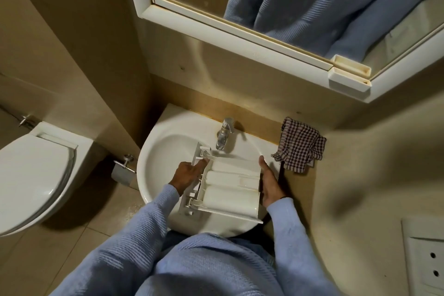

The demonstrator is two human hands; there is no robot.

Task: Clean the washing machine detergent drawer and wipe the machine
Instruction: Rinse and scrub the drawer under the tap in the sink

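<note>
Rinse step: white plastic detergent drawer [230, 185] held over white ceramic basin [163, 151], under chrome tap [224, 136]. The right hand [270, 185] clasps its front; left hand [188, 174] at rear, curl unclear. Next, probably: open tap.

Beige walls [72, 31] and tiled floor [79, 243] frame a white toilet [31, 175], mirrored cabinet [240, 33] and, seemingly, a socket plate [430, 262].
</note>
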